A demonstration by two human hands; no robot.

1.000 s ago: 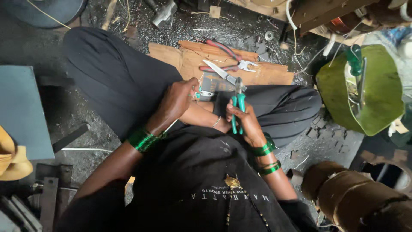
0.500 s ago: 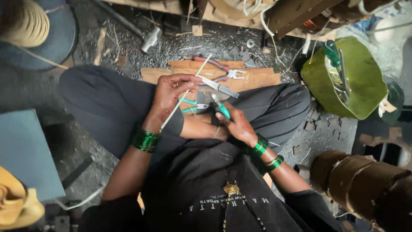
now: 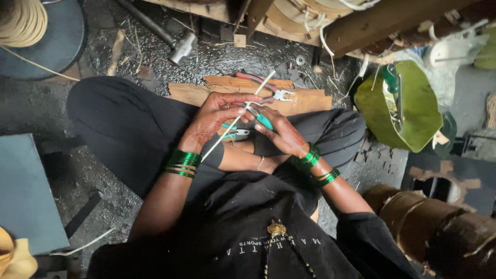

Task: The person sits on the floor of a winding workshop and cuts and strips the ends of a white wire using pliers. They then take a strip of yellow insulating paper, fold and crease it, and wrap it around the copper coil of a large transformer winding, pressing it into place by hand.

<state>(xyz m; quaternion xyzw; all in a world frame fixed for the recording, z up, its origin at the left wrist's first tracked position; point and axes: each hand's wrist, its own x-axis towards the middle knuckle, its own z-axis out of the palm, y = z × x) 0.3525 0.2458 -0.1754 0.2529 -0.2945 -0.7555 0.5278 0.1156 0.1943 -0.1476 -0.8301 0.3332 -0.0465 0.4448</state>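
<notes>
I sit cross-legged on a dark floor in black clothes, green bangles on both wrists. My left hand (image 3: 217,116) pinches a long thin pale cane strip (image 3: 257,94) that slants from my lap up to the upper right. My right hand (image 3: 281,133) grips green-handled pliers (image 3: 260,118) with the jaws at the strip, close against my left fingers. A second teal-handled tool (image 3: 232,131) lies on my lap under the hands.
Wooden boards (image 3: 305,101) lie ahead with red-handled pliers (image 3: 268,85) on them. A hammer (image 3: 181,49) rests farther up. A green container (image 3: 408,106) holding tools stands at right, bamboo tubes (image 3: 429,217) at lower right, a blue slab (image 3: 26,191) at left, and a cane coil (image 3: 20,20) top left.
My hands have risen from my lap toward the boards. The left hand took up the cane strip, and the pliers now meet it between both hands.
</notes>
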